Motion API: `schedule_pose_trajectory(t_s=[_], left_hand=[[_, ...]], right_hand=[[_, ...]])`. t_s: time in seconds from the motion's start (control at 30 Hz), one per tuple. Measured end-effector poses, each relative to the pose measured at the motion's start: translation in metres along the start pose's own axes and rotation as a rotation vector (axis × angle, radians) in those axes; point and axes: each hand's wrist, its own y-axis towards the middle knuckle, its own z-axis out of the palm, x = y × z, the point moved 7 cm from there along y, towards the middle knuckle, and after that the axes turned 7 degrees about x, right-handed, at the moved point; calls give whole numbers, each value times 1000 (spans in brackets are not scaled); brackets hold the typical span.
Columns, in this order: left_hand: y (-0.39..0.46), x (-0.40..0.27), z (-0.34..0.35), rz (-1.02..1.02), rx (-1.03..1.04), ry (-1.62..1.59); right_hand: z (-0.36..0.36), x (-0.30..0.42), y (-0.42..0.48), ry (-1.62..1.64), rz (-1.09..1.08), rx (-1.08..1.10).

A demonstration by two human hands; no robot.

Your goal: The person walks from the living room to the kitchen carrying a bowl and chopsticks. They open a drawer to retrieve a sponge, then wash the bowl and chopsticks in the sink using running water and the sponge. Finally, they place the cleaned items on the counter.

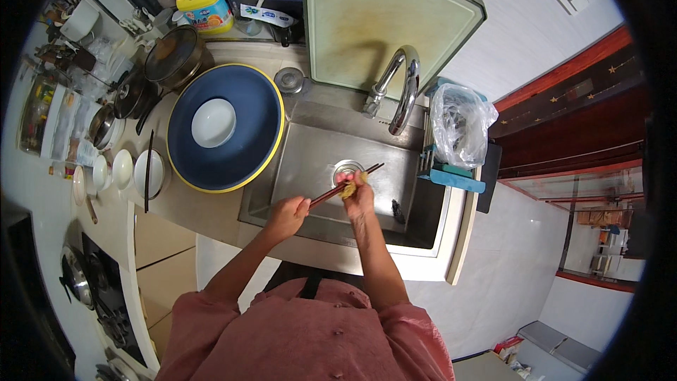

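Observation:
Over the stainless-steel sink (301, 143), my left hand (285, 219) grips the near ends of dark brown chopsticks (323, 197). They slant up to the right, and their far tips stick out past my right hand (360, 198). That hand is closed on a crumpled yellow scrubbing cloth (347, 190), which is pressed around the chopsticks. Below the hands lies the round drain (342, 166), partly hidden by my right fingers. A small dark scrap (398, 211) rests at the right of the basin. How many chopsticks I hold cannot be told.
A chrome faucet (407, 90) arches over the basin before a cutting board (359, 21). Left stands a blue basin (227, 169) containing a white bowl (213, 123). Beyond it, another chopstick (148, 174) lies across a bowl (156, 169). A caddy (455, 180) holds a plastic bag (457, 121).

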Motion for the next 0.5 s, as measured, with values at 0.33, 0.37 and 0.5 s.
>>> schedule_pose_trajectory(t_s=[0.33, 0.37, 0.5], left_hand=[[-27, -15, -29, 25, 32, 165], [-29, -17, -30, 55, 22, 218], [-35, -12, -41, -30, 19, 25]], right_hand=[[7, 32, 28, -38, -27, -46], [1, 39, 29, -2, -51, -55], [-22, 84, 31, -40, -132, -33]])
